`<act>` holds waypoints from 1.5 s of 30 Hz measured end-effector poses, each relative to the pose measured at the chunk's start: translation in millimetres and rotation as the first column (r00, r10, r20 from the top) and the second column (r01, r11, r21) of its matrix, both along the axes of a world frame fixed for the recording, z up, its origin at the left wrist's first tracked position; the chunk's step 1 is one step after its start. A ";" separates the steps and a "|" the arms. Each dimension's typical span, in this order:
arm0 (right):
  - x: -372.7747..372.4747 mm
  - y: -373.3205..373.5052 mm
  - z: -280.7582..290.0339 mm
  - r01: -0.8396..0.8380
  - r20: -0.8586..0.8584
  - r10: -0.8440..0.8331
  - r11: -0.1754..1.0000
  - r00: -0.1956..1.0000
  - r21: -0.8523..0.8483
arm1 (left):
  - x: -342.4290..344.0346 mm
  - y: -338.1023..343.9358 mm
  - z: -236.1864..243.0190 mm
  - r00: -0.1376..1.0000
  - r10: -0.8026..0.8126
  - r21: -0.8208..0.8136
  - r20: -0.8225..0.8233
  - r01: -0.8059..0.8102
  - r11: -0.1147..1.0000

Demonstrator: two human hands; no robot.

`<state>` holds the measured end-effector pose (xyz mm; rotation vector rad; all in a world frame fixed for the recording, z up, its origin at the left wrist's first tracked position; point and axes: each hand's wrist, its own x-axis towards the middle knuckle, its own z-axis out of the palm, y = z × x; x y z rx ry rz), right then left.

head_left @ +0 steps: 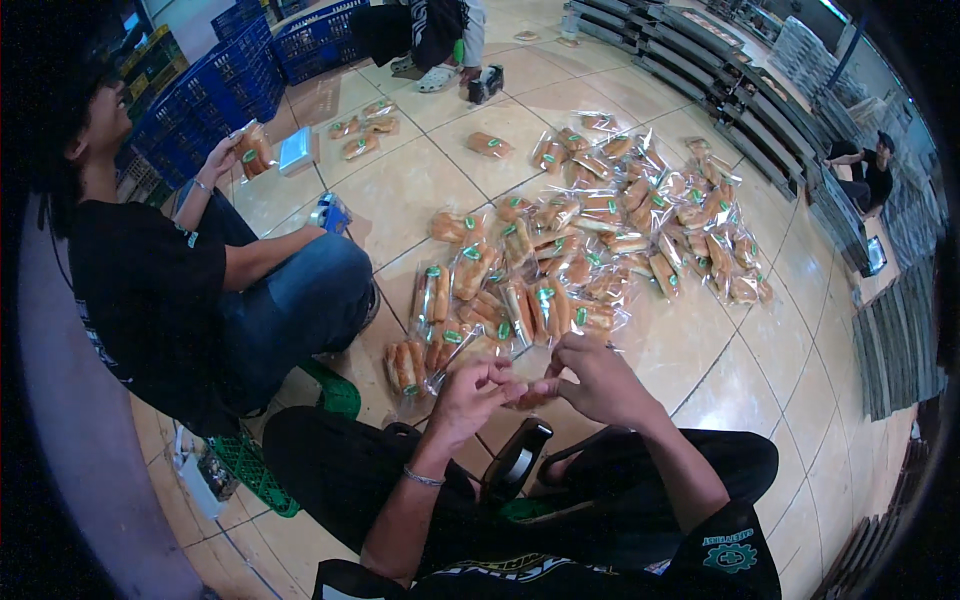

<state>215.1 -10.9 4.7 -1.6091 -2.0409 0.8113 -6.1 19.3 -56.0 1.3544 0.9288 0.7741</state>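
Observation:
In front of my lap, my left hand (475,400) and my right hand (598,382) are close together, fingertips pinched. Between and just beneath them a small piece of a bagged bread (530,399) shows; the fingers appear to grip its clear bag, though the plastic there is hard to make out. Below the hands, a black tape dispenser (517,460) stands between my crossed legs. Just beyond them spreads a large heap of bread rolls in clear bags (545,305) with green labels, lying on the tiled floor.
A person (150,260) sits at the left holding a bagged bread (255,150), near a blue tape dispenser (330,213). Blue crates (215,85) stand behind. Another person (435,40) is at the far side. Stacked metal trays (740,120) line the right. A green stool (250,465) stands left.

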 end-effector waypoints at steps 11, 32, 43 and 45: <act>0.6 -2.8 -70.6 0.028 -0.619 -0.393 0.858 0.680 -0.513 | 17.1 3.2 -34.0 0.952 0.211 -0.608 0.220 -0.035 0.793; 52.8 -29.6 -223.2 0.234 0.327 0.015 0.665 0.945 -0.709 | 23.5 24.5 8.3 0.920 0.297 -0.274 0.254 -0.226 0.935; -57.8 -92.7 -268.7 0.168 -0.385 -0.655 0.618 0.650 -0.768 | 22.6 24.8 2.9 0.828 0.431 -0.257 0.358 -0.357 0.898; -67.5 -103.8 -278.6 0.328 -0.291 -0.598 0.712 0.747 -0.620 | 15.2 24.5 4.6 0.829 0.445 -0.278 0.340 -0.363 0.889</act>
